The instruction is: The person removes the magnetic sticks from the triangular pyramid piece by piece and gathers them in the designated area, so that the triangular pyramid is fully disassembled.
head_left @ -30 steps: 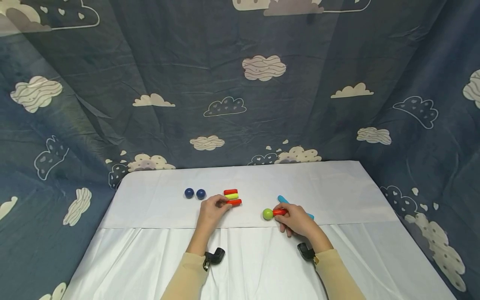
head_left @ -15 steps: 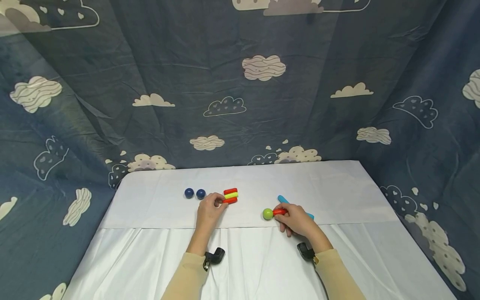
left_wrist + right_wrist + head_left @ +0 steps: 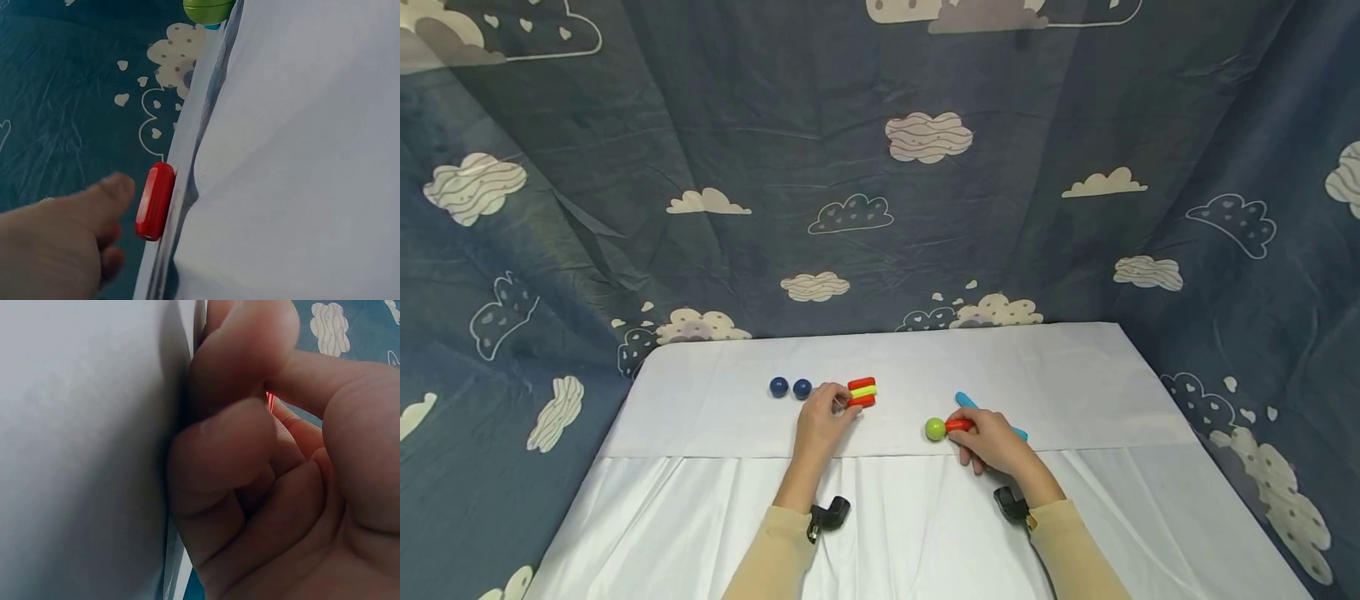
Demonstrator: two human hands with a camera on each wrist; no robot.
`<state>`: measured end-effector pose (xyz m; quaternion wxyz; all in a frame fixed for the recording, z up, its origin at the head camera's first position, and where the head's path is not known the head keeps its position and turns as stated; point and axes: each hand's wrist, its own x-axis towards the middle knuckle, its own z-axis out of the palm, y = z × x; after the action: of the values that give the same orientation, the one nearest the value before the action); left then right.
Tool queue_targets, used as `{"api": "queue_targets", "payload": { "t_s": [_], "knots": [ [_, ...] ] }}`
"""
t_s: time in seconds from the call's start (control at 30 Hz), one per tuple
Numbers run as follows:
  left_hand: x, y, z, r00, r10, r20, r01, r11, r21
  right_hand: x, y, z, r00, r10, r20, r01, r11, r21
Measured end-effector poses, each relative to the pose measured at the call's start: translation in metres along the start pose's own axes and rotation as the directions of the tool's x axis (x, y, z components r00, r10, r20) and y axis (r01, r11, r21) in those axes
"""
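Three short toy rods lie side by side on the white cloth: a far red rod (image 3: 861, 383), a yellow rod (image 3: 863, 391) and a near red rod (image 3: 862, 401). My left hand (image 3: 820, 423) is at the left end of the near red rod. In the left wrist view its thumb stands slightly apart from that red rod (image 3: 155, 201). My right hand (image 3: 996, 442) pinches another red rod (image 3: 958, 425), whose left end meets a green ball (image 3: 936, 429). Curled right fingers (image 3: 219, 450) hide most of this rod in the right wrist view.
A long blue rod (image 3: 966, 400) lies slanted behind the right hand, partly covered by it. Two dark blue balls (image 3: 790, 387) sit left of the rod group. The white-covered table (image 3: 715, 367) ends at a dark cloud-print curtain (image 3: 760, 250).
The near red rod has shifted slightly left and away from me, lining up with the other two rods. My left hand moved a little with it. The right hand has stayed still.
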<state>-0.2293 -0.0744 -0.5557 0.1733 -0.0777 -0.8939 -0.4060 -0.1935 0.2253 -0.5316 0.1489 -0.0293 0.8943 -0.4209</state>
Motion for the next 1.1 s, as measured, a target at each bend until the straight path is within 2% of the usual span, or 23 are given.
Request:
{"api": "queue_targets", "payload": {
  "t_s": [0.07, 0.13, 0.23, 0.33, 0.43, 0.53, 0.63, 0.9, 1.1],
  "knots": [
    [0.000, 0.001, 0.002, 0.995, 0.095, -0.019, -0.095, 0.995, -0.013, 0.000, -0.001, 0.000, 1.000, 0.002, -0.003, -0.002, 1.000, 0.003],
    [-0.001, 0.003, 0.004, 0.984, 0.179, -0.020, -0.180, 0.982, -0.057, -0.001, -0.001, 0.001, 1.000, -0.002, -0.008, 0.002, 1.000, 0.007],
    [-0.005, 0.007, 0.008, 0.967, 0.250, 0.047, -0.241, 0.960, -0.145, -0.001, -0.002, 0.004, 1.000, -0.014, -0.013, 0.014, 1.000, -0.002],
    [-0.009, 0.012, 0.011, 0.949, 0.246, 0.197, -0.205, 0.957, -0.205, 0.000, -0.005, 0.008, 1.000, -0.015, -0.014, 0.015, 1.000, -0.025],
    [-0.013, 0.018, 0.015, 0.911, 0.205, 0.358, -0.140, 0.970, -0.198, 0.000, -0.008, 0.011, 1.000, -0.008, -0.016, 0.007, 0.999, -0.047],
    [-0.016, 0.025, 0.017, 0.877, 0.173, 0.448, -0.107, 0.980, -0.170, -0.001, -0.010, 0.013, 1.000, -0.021, -0.014, 0.020, 0.998, -0.065],
    [-0.018, 0.030, 0.018, 0.868, 0.169, 0.467, -0.105, 0.982, -0.158, -0.001, -0.011, 0.015, 0.999, -0.048, -0.002, 0.047, 0.996, -0.079],
    [-0.019, 0.033, 0.019, 0.844, 0.219, 0.490, -0.152, 0.973, -0.173, -0.001, -0.017, 0.023, 0.995, -0.097, 0.026, 0.099, 0.988, -0.116],
    [-0.020, 0.033, 0.020, 0.838, 0.228, 0.496, -0.166, 0.972, -0.167, 0.000, -0.019, 0.027, 0.991, -0.121, 0.052, 0.126, 0.986, -0.111]
  ]
}}
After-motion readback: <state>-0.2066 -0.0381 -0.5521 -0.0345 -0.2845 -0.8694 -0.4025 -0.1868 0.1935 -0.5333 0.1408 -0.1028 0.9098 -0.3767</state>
